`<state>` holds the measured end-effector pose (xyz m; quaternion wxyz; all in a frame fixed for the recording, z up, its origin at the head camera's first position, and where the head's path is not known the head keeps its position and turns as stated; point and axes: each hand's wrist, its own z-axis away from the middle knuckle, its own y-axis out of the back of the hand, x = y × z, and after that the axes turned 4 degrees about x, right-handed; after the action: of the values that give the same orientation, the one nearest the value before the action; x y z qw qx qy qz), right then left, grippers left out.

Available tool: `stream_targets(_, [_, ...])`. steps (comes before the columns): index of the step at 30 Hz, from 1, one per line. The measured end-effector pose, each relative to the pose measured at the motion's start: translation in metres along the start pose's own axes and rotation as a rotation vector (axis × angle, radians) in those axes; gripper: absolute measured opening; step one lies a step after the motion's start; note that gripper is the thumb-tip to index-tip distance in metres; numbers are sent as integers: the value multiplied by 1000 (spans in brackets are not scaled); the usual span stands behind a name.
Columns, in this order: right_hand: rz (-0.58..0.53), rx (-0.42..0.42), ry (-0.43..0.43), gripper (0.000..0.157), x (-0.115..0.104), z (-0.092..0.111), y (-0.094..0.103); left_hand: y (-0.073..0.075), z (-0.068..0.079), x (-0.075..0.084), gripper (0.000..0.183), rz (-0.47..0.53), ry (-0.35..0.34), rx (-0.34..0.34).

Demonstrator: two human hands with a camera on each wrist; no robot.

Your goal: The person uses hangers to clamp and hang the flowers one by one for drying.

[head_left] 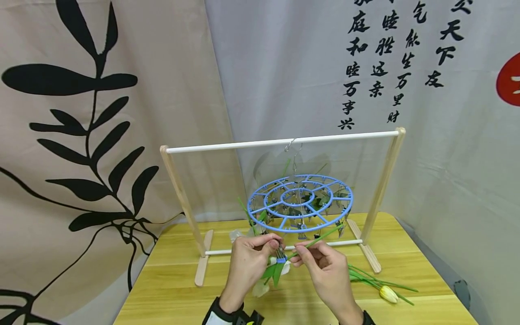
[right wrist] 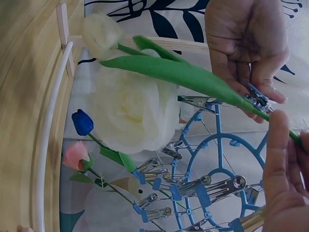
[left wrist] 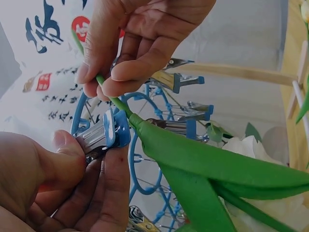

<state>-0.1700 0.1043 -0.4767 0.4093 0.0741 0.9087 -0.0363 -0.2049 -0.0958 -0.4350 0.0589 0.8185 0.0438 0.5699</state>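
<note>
My left hand [head_left: 249,259] pinches the handles of a metal clip [left wrist: 96,137] with blue tips, thumb on one side and fingers on the other. Between the thumb and fingers of my right hand [head_left: 329,268] is the green stem [left wrist: 118,102] of an artificial tulip. That stem crosses right at the clip's blue tips. Broad green leaves [left wrist: 193,154] spread from it, and a cream tulip bud [right wrist: 101,35] shows at its far end in the right wrist view. Behind both hands hangs a blue round clip hanger [head_left: 284,229] with several metal clips.
A wooden stand [head_left: 383,180] with a white top bar [head_left: 243,145] carries the hanger. Clips hold a blue tulip [right wrist: 82,122] and a pink rose [right wrist: 76,154]; a large white flower [right wrist: 130,108] hangs nearby. On the table [head_left: 162,298], right, lies a yellow tulip [head_left: 388,294].
</note>
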Motion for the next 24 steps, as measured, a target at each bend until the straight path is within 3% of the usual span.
stream_targets(8, [-16, 24, -6, 11, 2, 4, -2, -4, -2, -2, 10, -6, 9, 54])
stream_targets(17, [-50, 62, 27, 16, 4, 5, -4, -9, -1, -3, 9, 39, 20, 43])
stream_targets(24, [-51, 95, -29, 14, 3, 5, -3, -10, -2, -7, 7, 36, 25, 41])
